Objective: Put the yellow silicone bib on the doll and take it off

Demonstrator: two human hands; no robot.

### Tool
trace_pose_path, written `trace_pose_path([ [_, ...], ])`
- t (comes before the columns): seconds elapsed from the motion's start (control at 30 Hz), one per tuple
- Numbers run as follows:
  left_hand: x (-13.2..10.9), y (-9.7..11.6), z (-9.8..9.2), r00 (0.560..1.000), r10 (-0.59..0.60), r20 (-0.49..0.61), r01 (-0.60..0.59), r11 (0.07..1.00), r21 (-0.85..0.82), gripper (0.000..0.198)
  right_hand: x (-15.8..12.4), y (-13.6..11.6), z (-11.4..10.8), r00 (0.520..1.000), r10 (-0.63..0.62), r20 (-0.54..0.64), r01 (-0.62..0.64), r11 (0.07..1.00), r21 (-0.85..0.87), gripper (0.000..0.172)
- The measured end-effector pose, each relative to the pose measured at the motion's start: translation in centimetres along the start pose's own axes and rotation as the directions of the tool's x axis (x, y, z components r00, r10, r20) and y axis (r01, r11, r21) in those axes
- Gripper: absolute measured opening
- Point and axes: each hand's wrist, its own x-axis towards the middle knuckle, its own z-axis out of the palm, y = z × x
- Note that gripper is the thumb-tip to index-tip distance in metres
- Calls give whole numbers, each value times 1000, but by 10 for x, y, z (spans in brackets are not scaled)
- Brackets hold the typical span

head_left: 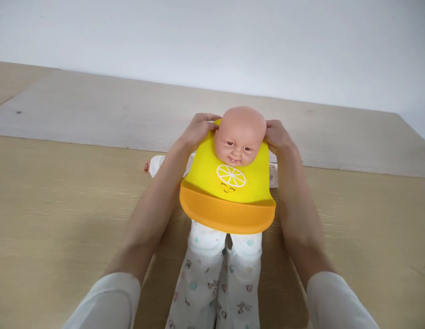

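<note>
A baby doll point(240, 132) in white patterned clothes faces me, its bald head tilted slightly. Over its chest lies a yellow silicone bib point(205, 157) with a white citrus slice, a smiling face and an orange catch pocket point(229, 212). Beside the head on the left, my left hand point(201, 127) pinches the bib's upper edge between thumb and fingers. On the other side, my right hand point(277, 135) is closed at the bib's other neck end, its fingertips partly hidden behind the doll's head. The bib's neck ends behind the head are out of sight.
The doll rests on a light wooden surface point(78, 192). A greyish board strip point(113, 109) runs behind it, up to a white wall point(212, 41). The doll's patterned trouser legs point(199, 283) stretch toward me between my forearms.
</note>
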Motion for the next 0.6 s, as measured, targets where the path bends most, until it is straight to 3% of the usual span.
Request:
trace_pose_path([
  [0.17,-1,2,-1,998,3,-67,-1,999,34,37,-7,-11,-4,989,-5,147,-5,997,72,23],
  [0.23,0,1,-2,997,-12,-82,15,999,42,39,-7,-12,-7,988,19,153,-24,999,32,26],
  [0.43,10,-15,-7,995,-56,-85,62,995,73,43,5,-2,2,993,40,-111,-76,937,-342,21],
  [0.6,15,-27,-13,991,-124,-54,123,992,-20,48,8,10,17,978,151,-146,-182,956,-231,28],
])
